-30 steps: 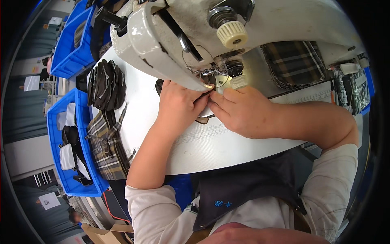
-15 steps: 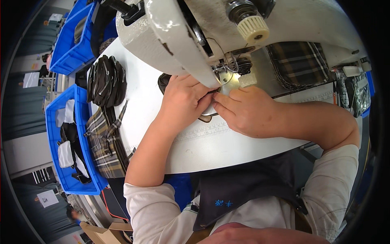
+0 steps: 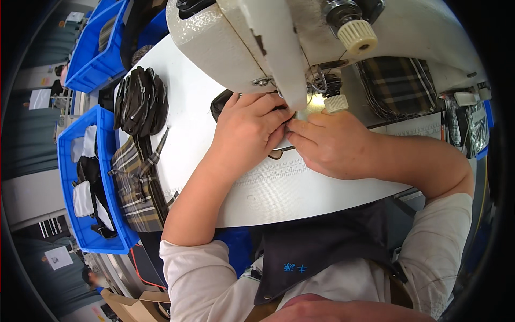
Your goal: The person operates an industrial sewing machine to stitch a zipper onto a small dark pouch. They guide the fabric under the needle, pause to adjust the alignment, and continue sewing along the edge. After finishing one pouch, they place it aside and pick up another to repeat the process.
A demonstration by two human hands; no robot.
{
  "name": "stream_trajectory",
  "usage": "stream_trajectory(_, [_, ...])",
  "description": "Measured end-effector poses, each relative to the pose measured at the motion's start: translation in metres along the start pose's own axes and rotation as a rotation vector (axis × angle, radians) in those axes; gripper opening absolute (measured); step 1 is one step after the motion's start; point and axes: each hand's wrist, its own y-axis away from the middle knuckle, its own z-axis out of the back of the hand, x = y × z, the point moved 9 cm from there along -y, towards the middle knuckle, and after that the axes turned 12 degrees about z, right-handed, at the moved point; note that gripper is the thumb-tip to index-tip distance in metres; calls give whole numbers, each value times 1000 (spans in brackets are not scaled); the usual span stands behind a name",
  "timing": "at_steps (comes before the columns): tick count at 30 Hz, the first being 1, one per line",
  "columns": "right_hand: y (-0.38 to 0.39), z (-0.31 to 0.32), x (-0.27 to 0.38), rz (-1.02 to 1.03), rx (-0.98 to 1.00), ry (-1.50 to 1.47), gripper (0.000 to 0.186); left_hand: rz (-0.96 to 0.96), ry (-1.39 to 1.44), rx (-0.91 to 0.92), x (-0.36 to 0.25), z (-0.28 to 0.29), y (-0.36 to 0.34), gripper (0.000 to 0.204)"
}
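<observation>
So the piece being handled is some dark cloth [image 3: 219, 106], far from the bench's near edge, mostly buried under the left hand [image 3: 247, 126] and right by the head of the sewing machine [image 3: 230, 48]. One bit pokes out past the left hand's outer side, and a sliver of something dark shows between its fingers. A tan-edged scrap [image 3: 276, 154] peeks out on the near side of the hands; can't tell if it's the same piece.

The relation that matters, imo: what shows of the cloth looks to run left to right, from beyond the left knuckles toward the lit spot [image 3: 315, 103] under the machine. Its real long axis is hidden, though. Left hand is way nearer to the visible bulk; the right hand [image 3: 332, 145] only meets it at the fingertips.

Grip: left fingers curled close together, right thumb and forefinger bunched up facing them. Pinching the cloth or just pressing it flat? Honestly can't tell for either hand. Needle's hidden too.

Further out, a printed ruler strip [image 3: 284, 167] runs along the bench's [image 3: 322, 196] near edge. Plaid panels [image 3: 397, 86] sit toward its right end, a dark bundle [image 3: 140, 102] near the left edge, with plaid cloth [image 3: 134, 188] draped there beside a blue bin [image 3: 124, 236].
</observation>
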Motion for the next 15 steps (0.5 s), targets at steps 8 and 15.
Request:
stream_trajectory(8, [1, -2, -1, -16, 14, 13, 32, 2, -92, -25, -6, -3, 2, 28])
stream_trajectory(15, [0, 0, -4, -41, -16, 95, 28, 53, -198, -60, -6, -5, -2, 25])
